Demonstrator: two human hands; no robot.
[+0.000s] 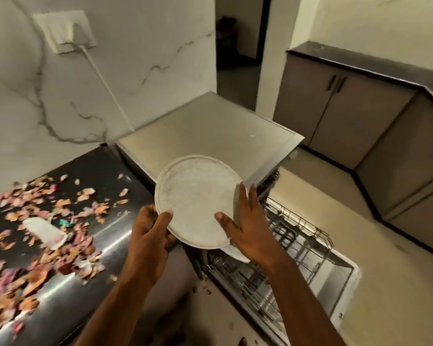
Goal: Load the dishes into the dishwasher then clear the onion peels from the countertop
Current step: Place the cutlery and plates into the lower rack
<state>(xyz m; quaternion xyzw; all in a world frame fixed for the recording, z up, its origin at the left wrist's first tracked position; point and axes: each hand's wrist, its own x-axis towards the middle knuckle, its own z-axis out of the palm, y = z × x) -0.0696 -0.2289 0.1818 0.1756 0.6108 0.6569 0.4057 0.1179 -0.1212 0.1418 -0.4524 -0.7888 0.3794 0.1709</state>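
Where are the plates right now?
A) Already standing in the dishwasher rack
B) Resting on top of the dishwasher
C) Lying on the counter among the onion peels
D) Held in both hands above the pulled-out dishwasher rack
D: the left hand grips the near edge of the plates and the right hand steadies the other side, above the dishwasher rack, which looks empty.
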